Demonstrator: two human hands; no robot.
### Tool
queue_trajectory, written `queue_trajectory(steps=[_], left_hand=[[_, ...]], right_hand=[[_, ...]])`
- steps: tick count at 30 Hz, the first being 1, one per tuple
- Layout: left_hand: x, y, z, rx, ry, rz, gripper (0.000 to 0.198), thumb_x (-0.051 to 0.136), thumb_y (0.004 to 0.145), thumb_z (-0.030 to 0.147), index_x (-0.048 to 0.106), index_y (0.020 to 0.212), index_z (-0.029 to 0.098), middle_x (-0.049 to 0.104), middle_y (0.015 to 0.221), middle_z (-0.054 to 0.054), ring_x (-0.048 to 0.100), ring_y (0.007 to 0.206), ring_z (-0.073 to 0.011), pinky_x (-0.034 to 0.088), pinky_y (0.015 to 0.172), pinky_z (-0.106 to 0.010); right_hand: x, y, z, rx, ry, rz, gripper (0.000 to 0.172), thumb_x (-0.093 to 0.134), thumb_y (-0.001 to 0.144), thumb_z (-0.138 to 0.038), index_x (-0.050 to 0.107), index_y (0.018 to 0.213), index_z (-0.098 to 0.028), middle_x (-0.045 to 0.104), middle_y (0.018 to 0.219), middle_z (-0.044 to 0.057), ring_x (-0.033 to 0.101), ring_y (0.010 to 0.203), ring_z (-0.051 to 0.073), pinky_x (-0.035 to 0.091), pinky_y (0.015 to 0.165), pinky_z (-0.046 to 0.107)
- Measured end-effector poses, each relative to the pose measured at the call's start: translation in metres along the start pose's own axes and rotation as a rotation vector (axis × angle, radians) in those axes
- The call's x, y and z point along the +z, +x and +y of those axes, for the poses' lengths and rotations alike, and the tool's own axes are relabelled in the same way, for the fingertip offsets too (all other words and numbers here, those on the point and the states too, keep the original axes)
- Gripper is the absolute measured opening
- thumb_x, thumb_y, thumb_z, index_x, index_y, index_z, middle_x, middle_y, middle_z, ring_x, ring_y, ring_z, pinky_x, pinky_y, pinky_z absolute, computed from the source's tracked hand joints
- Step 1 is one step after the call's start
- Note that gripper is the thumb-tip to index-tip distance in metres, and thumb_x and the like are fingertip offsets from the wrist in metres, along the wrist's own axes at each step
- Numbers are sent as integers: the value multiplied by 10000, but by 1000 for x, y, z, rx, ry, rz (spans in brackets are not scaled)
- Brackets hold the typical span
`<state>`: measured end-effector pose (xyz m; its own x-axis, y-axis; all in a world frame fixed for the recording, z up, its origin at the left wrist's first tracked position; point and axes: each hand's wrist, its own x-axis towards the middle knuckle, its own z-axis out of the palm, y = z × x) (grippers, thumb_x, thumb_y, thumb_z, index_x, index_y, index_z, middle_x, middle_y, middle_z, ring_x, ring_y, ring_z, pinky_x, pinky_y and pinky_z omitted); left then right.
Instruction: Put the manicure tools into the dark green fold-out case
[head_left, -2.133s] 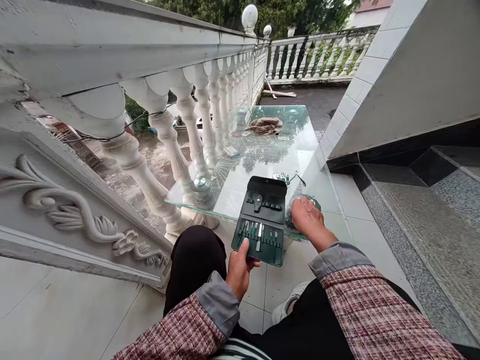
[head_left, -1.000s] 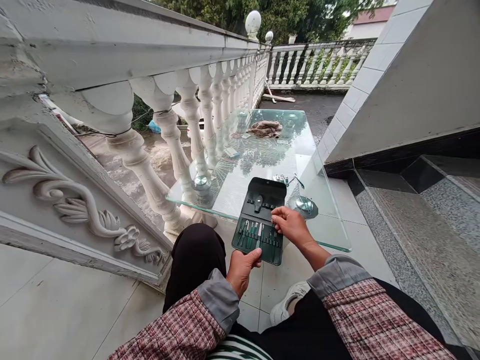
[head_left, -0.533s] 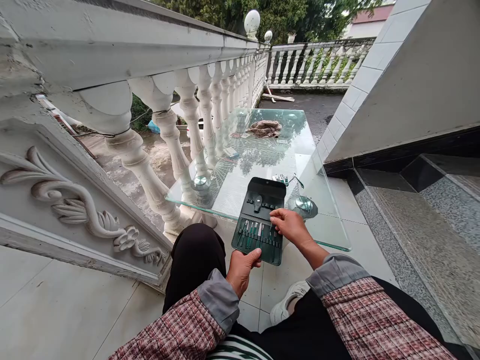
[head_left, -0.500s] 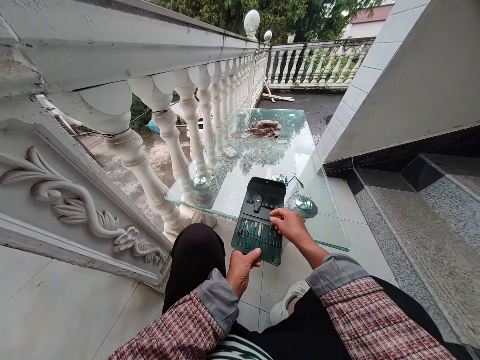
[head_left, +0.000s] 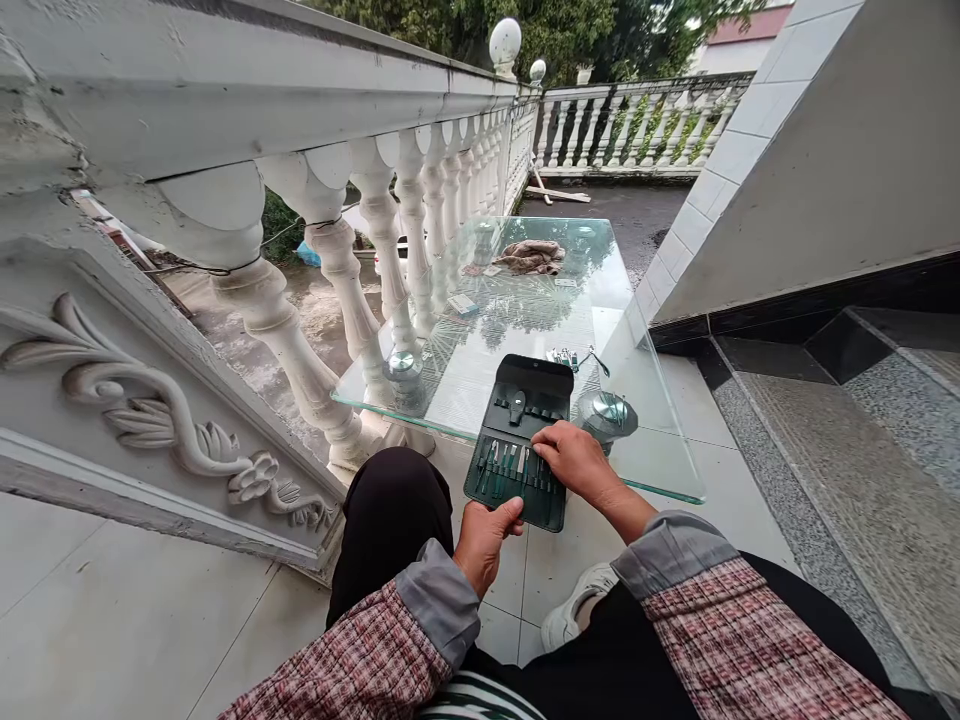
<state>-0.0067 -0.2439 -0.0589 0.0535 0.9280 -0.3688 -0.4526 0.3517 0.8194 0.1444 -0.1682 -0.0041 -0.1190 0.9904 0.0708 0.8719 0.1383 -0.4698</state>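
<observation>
A black manicure case (head_left: pixel 531 374) lies unfolded over the near edge of the glass table, tilted toward me. My left hand (head_left: pixel 484 542) grips its lower edge, the thumb on top. Several slim metal tools (head_left: pixel 501 468) are tucked in loops along its lower half; the upper half has loops and a small snap tab (head_left: pixel 517 406). My right hand (head_left: pixel 576 460) is at the case's right side, fingers closed together over the loops. Whatever its fingertips pinch is hidden or too small to name.
On the glass table (head_left: pixel 660 440) lie small metal tools (head_left: pixel 574 358), a crumpled brown cloth (head_left: pixel 531 257) and a small box (head_left: pixel 462 304). A white balustrade (head_left: pixel 337 290) runs along the left; stone steps (head_left: pixel 810 450) rise at the right.
My right hand has shifted slightly left and down across the case, fingertips now closer to the middle tools. My left hand and the case stay almost in place.
</observation>
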Motion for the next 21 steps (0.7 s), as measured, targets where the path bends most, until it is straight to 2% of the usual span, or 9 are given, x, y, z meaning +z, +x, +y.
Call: queue_trajectory(steps=[5,12,17,21], left_hand=[[0,1,0,0,-3,4,418,827,471,391,645,713,104,590,632,-21,493,515,-94,405,486,-223],[0,1,1,-10,-3,13,427,824,469,396,649,735,110,598,658,-28,491,524,-94,403,496,-223],[0,0,2,-17,-3,19,409,822,472,405,641,691,110,585,634,-24,490,531,-96,403,503,-223],[1,-1,3,-16,-8,21,407,827,466,402,637,674,107,578,625,-21,489,527,-95,403,498,-223]], right_hand=[[-3,-4,-1,-43,-43,-11,168,508,792,-228,675,784,-216,610,823,34,540,762,144,368,671,244],[-4,-8,1,-126,-42,-3,211,466,819,-229,676,833,-221,608,864,46,547,825,158,388,716,254],[-7,-5,9,-88,5,74,285,406,838,-196,671,940,-226,632,921,50,563,862,168,404,735,267],[-6,-6,10,-77,-56,8,291,399,838,-172,674,918,-219,623,928,53,562,864,162,398,727,256]])
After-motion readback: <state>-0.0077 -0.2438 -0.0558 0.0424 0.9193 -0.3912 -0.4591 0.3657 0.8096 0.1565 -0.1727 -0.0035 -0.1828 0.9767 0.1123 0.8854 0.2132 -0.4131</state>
